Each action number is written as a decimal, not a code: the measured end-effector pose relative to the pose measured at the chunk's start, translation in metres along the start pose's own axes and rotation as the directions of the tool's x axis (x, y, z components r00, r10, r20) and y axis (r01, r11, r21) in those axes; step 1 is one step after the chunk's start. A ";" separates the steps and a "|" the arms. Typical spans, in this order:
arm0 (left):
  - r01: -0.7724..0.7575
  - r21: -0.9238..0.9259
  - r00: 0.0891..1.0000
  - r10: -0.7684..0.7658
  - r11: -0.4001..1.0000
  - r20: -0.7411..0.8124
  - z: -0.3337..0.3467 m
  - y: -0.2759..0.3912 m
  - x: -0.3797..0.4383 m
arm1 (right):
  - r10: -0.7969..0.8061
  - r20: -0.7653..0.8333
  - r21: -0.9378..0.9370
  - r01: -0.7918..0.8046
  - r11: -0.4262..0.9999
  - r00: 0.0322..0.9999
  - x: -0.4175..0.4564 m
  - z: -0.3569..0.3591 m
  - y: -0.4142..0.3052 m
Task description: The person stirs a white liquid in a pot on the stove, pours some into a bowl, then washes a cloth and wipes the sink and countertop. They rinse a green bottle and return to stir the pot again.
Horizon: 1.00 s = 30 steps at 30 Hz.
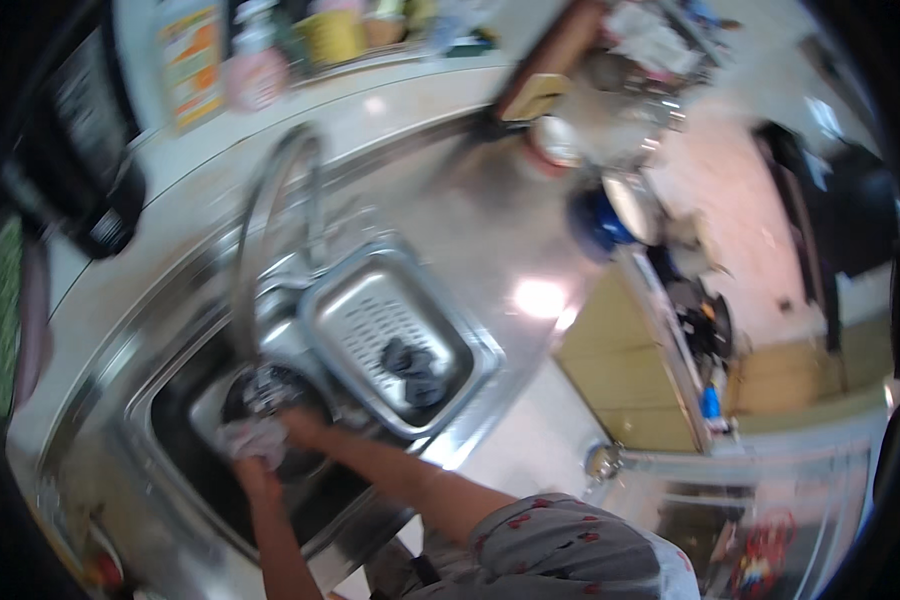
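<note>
In the head view, both my hands are over the stainless steel sink basin (184, 457) at lower left. My left hand (259, 476) is closed on a wet whitish cloth (253, 441). Close beside it on the right, my right hand (300, 429) touches a dark round pan or bowl (236, 397) in the basin; blur hides its exact grip. The arched faucet (247, 247) reaches down over the dark vessel, where water splashes. A perforated metal drainer tray (367, 292), right of the hands, holds a crumpled dark grey cloth (416, 371).
A pink pump bottle (256, 67) and a large bottle with an orange label (193, 71) stand behind the sink. On the left is a black appliance (75, 150). Farther right are a blue pot (600, 221) and a yellowish cabinet panel (626, 352).
</note>
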<state>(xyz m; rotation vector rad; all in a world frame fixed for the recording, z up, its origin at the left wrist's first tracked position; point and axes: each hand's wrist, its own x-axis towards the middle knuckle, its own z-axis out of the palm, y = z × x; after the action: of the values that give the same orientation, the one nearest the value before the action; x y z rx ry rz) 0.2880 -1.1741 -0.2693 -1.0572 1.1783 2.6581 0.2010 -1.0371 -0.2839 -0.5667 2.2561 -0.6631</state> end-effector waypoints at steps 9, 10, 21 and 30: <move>0.188 -0.041 0.924 -0.191 0.981 -0.332 -0.011 -0.040 0.030 | -0.198 -0.462 -0.072 0.186 0.980 0.864 0.095 0.134 0.108; 0.299 -0.186 0.875 -0.347 0.936 -0.336 -0.016 -0.042 0.031 | -0.114 -0.469 -0.042 0.107 0.993 0.876 0.082 0.113 0.074; 0.341 -0.221 0.909 -0.380 0.914 -0.173 -0.011 -0.068 0.037 | -0.053 -0.339 0.310 0.164 0.936 0.939 -0.073 0.022 -0.072; 0.050 0.336 0.829 0.148 0.941 -0.539 0.029 -0.060 0.046 | 0.081 -0.325 -0.025 -0.094 0.995 0.942 0.048 0.046 0.015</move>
<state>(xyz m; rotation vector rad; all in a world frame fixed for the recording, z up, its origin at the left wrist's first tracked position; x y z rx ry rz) 0.2546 -1.1221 -0.3211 -1.8127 1.6923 2.0958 0.2002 -1.0662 -0.3456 -0.3952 2.5898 -0.7099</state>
